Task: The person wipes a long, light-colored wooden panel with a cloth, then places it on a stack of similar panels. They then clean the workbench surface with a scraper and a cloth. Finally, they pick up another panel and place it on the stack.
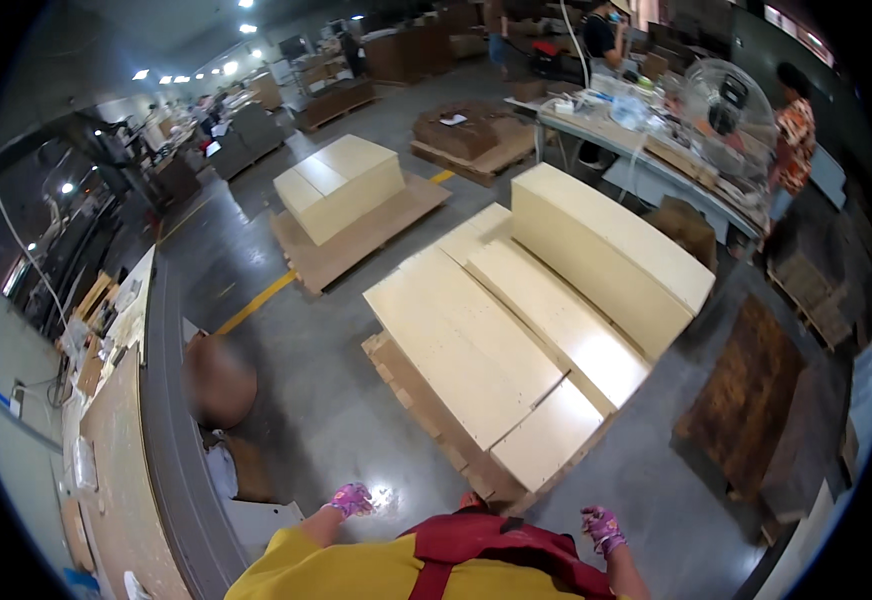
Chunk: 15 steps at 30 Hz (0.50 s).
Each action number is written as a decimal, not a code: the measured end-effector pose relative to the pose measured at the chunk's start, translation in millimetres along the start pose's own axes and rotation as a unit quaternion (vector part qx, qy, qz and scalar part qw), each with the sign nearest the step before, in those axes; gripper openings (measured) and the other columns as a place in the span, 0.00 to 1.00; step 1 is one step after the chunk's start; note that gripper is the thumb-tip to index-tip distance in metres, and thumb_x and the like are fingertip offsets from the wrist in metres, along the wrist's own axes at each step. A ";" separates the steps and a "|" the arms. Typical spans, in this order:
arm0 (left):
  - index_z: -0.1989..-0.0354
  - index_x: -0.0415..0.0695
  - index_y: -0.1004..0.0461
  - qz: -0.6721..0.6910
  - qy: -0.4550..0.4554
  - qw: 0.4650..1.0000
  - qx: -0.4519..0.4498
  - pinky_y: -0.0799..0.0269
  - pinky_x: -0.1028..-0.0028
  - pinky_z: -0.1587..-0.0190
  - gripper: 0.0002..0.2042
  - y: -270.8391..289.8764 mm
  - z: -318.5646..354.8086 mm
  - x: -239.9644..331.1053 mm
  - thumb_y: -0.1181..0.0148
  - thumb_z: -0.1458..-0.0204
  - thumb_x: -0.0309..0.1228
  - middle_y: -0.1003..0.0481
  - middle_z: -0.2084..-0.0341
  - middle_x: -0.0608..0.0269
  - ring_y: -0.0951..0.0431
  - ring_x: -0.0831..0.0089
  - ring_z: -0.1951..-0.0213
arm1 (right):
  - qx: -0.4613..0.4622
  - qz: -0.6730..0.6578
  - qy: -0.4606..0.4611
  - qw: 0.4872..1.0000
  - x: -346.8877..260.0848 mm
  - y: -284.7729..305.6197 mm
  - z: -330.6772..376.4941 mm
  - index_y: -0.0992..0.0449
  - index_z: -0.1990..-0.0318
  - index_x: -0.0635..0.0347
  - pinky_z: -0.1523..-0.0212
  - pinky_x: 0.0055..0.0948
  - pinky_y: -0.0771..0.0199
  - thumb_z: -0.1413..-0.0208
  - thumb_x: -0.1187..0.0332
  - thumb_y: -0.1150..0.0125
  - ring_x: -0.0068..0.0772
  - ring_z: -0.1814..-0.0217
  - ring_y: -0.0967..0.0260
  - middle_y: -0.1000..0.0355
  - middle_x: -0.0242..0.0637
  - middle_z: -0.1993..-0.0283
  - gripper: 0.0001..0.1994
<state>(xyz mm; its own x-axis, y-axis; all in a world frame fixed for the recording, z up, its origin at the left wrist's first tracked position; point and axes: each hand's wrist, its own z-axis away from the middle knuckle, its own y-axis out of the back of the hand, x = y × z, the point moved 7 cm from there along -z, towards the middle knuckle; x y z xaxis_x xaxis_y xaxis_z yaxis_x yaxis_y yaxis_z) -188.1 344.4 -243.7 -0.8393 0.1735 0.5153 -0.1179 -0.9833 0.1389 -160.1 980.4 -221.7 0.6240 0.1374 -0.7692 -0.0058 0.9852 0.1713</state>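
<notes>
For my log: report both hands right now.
Pink-and-purple-gloved left hand: holding nothing visible; open or closed can't be told.
Pink-and-purple-gloved right hand: fingers bent, nothing visible held; full closure unclear.

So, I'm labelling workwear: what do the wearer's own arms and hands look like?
The left hand and right hand wear pinkish-purple patterned gloves; the pattern is too small to make out. On the left, a yellow sleeve stops short of the glove.
</notes>
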 end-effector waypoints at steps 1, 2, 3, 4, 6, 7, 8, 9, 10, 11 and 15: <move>0.61 0.36 0.31 0.051 -0.002 0.998 0.027 0.23 0.62 0.71 0.09 2.9 1.7 15.1 0.57 0.42 0.28 0.24 0.75 0.45 0.22 0.52 0.75 | -0.018 -0.043 -0.045 0.998 6.2 0.4 -19.3 0.26 0.56 0.66 0.81 0.25 0.32 0.48 0.75 0.47 0.27 0.80 0.32 0.29 0.32 0.76 0.12; 0.61 0.36 0.31 0.099 -0.017 0.993 0.056 0.23 0.62 0.71 0.10 1.0 7.2 32.5 0.58 0.42 0.29 0.24 0.74 0.45 0.22 0.52 0.74 | -0.036 -0.086 -0.091 0.991 16.8 2.0 -38.4 0.26 0.55 0.65 0.82 0.26 0.32 0.47 0.74 0.46 0.28 0.81 0.32 0.29 0.33 0.76 0.12; 0.61 0.36 0.31 0.144 -0.031 0.985 0.085 0.23 0.62 0.71 0.11 -2.1 17.3 49.7 0.59 0.42 0.29 0.24 0.73 0.45 0.22 0.52 0.74 | -0.043 -0.102 -0.096 0.989 24.4 7.1 -63.2 0.26 0.59 0.62 0.82 0.29 0.29 0.46 0.73 0.45 0.31 0.80 0.31 0.29 0.37 0.75 0.09; 0.61 0.36 0.31 0.190 -0.044 0.974 0.112 0.24 0.62 0.71 0.11 -8.0 22.6 61.3 0.60 0.41 0.30 0.24 0.72 0.45 0.22 0.52 0.73 | -0.070 -0.167 -0.109 0.977 47.1 12.7 -95.9 0.27 0.62 0.59 0.84 0.28 0.32 0.46 0.72 0.45 0.30 0.82 0.33 0.30 0.35 0.76 0.06; 0.63 0.38 0.31 0.245 -0.024 0.965 0.094 0.24 0.63 0.72 0.07 -23.5 15.2 61.1 0.56 0.43 0.25 0.26 0.71 0.50 0.22 0.57 0.73 | -0.120 -0.290 -0.140 0.939 107.2 27.9 -177.2 0.27 0.69 0.51 0.86 0.27 0.37 0.46 0.70 0.45 0.28 0.86 0.37 0.33 0.32 0.79 0.01; 0.64 0.39 0.31 0.271 -0.012 0.959 0.078 0.24 0.63 0.72 0.05 -33.5 6.7 58.1 0.54 0.44 0.23 0.26 0.71 0.53 0.22 0.59 0.72 | -0.072 -0.267 -0.123 0.953 155.4 47.5 -233.6 0.31 0.74 0.47 0.87 0.26 0.41 0.45 0.64 0.44 0.27 0.87 0.40 0.36 0.29 0.82 0.06; 0.63 0.40 0.30 0.254 -0.007 0.964 0.078 0.24 0.62 0.71 0.06 -45.0 6.5 52.6 0.55 0.43 0.24 0.26 0.70 0.53 0.22 0.59 0.72 | -0.029 -0.271 -0.161 0.949 140.0 55.7 -252.4 0.31 0.73 0.48 0.85 0.29 0.38 0.45 0.63 0.45 0.29 0.85 0.38 0.34 0.31 0.81 0.06; 0.62 0.40 0.30 0.239 0.004 0.968 0.073 0.23 0.61 0.70 0.07 -62.1 7.8 44.3 0.56 0.43 0.26 0.26 0.70 0.54 0.22 0.58 0.71 | 0.019 -0.269 -0.204 0.941 110.2 69.9 -263.9 0.31 0.71 0.48 0.84 0.32 0.35 0.45 0.61 0.46 0.31 0.83 0.35 0.33 0.33 0.80 0.06; 0.61 0.41 0.30 0.225 0.017 0.972 0.065 0.23 0.60 0.68 0.08 -85.1 8.9 40.9 0.56 0.42 0.27 0.26 0.69 0.54 0.22 0.58 0.70 | 0.071 -0.264 -0.245 0.930 84.7 88.8 -265.1 0.30 0.69 0.49 0.82 0.35 0.32 0.44 0.60 0.47 0.33 0.81 0.33 0.31 0.35 0.79 0.07; 0.58 0.40 0.29 0.146 0.054 0.982 0.105 0.23 0.63 0.64 0.10 -111.8 18.9 58.6 0.58 0.41 0.29 0.26 0.68 0.56 0.22 0.60 0.68 | 0.072 -0.263 -0.225 0.936 92.6 113.5 -296.9 0.30 0.69 0.50 0.82 0.34 0.32 0.44 0.59 0.47 0.33 0.81 0.33 0.32 0.35 0.80 0.08; 0.53 0.40 0.30 -0.226 -0.097 0.969 -0.035 0.25 0.70 0.62 0.12 -183.2 15.4 7.4 0.56 0.42 0.28 0.25 0.64 0.56 0.23 0.66 0.66 | 0.055 -0.209 -0.191 0.958 -44.4 131.6 -319.3 0.24 0.67 0.56 0.81 0.33 0.38 0.40 0.48 0.55 0.27 0.80 0.35 0.29 0.33 0.74 0.21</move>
<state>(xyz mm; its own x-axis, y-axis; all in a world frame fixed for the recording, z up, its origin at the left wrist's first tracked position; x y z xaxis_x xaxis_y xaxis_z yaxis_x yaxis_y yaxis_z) -164.5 526.6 -252.3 -0.5789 0.5878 0.5652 -0.4918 -0.8045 0.3330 -438.0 1136.7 -361.6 0.7940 -0.3343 -0.5078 0.3755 0.9266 -0.0228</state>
